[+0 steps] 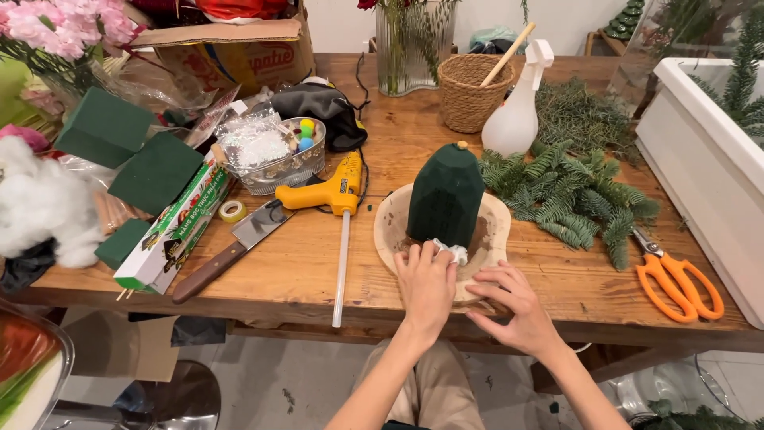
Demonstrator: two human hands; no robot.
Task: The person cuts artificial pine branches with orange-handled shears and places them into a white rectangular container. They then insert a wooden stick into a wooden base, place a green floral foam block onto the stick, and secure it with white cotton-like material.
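Observation:
A dark green foam cone (446, 193) stands upright on a pale wooden dish (496, 216) near the table's front edge. My left hand (426, 284) presses a crumpled white tissue (453, 252) against the dish at the base of the cone. Resting flat on the dish's front rim, just to the right, is my right hand (513, 302), with its fingers spread and nothing in it.
A yellow glue gun (330, 192) with a long glue stick, a knife (235, 248) and a foil box lie to the left. Fir sprigs (570, 194), orange scissors (675, 275), a white spray bottle (516, 116), a wicker basket and a glass vase stand right and behind. Green foam blocks (156, 172) sit far left.

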